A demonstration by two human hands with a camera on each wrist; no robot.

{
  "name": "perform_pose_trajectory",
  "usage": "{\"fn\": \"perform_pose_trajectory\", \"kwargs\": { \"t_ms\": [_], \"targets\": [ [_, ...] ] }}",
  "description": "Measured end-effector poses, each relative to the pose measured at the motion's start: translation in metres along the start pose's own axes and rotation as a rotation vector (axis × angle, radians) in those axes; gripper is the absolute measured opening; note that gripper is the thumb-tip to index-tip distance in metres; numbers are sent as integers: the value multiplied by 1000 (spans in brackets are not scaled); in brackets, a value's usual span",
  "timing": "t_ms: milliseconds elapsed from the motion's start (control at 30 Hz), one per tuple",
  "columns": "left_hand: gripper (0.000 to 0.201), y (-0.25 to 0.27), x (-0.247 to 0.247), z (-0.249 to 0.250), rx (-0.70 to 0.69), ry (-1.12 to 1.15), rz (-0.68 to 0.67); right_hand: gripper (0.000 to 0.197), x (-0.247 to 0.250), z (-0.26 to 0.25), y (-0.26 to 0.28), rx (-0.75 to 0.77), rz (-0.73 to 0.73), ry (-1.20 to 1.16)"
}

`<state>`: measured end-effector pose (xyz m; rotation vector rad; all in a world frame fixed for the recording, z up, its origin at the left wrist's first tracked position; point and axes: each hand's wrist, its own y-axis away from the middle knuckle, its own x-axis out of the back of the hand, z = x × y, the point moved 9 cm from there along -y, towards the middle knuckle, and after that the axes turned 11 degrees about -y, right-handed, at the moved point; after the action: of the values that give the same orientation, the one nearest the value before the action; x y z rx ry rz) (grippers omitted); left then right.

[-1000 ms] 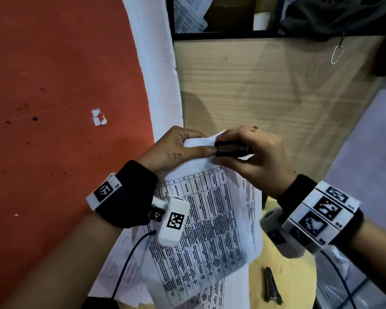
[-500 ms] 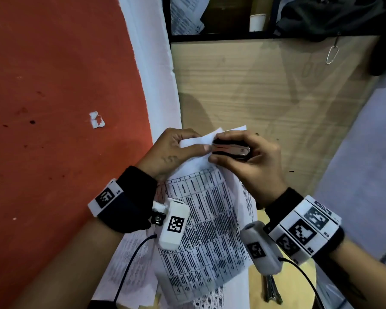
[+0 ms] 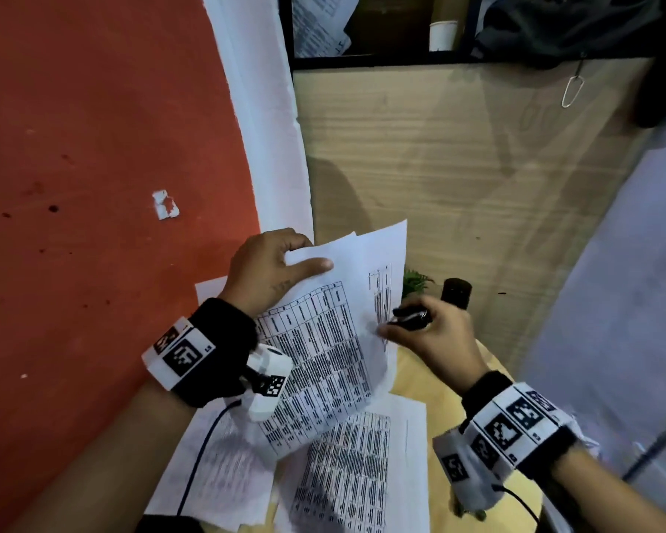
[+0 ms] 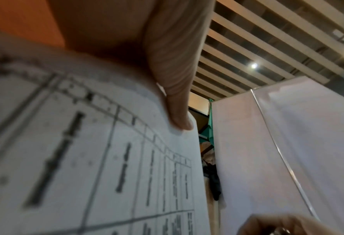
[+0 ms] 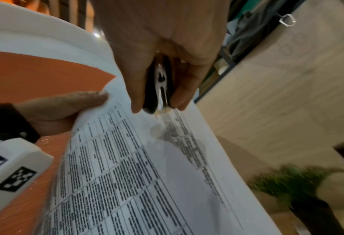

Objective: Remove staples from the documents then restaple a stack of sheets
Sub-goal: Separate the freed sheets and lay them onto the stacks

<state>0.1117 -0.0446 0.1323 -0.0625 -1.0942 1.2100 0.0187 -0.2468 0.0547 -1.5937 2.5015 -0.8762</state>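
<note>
My left hand (image 3: 308, 255) holds a set of printed table sheets (image 3: 335, 340) up by their top left corner, thumb (image 4: 173, 95) pressed on the front page. The pages fan apart at the top edge. My right hand (image 3: 400, 321) grips a small black staple remover (image 3: 410, 316) with metal jaws, just off the sheets' right edge and apart from the held corner. In the right wrist view the staple remover (image 5: 160, 85) hangs a little above the page (image 5: 147, 159). No staple is visible.
More printed sheets (image 3: 362, 475) lie on the round wooden table (image 3: 416, 378) below my hands. A small green plant (image 3: 416, 282) in a dark pot (image 3: 456, 292) stands behind my right hand. A wooden panel (image 3: 458, 167) rises ahead, red floor (image 3: 93, 186) at left.
My right hand has pulled the staple remover away from the sheets' top corner, down and to the right. The pages have fanned apart. My left hand keeps its hold.
</note>
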Motion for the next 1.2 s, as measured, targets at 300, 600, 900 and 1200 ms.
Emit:
{"fn": "perform_pose_trajectory", "kwargs": {
  "t_ms": [300,600,900,1200],
  "targets": [
    [45,16,4,-8,-55,-15,120,34,-33,20,3,-259,-208,-536],
    [64,28,37,-15,-115,-76,344,42,-78,5,10,-345,-632,-717],
    [60,39,63,-96,286,193,297,35,-45,-11,-6,-335,-475,-592],
    [77,105,-41,-127,576,728,-140,63,-38,-2,-8,-419,-461,-724]
  ]
}}
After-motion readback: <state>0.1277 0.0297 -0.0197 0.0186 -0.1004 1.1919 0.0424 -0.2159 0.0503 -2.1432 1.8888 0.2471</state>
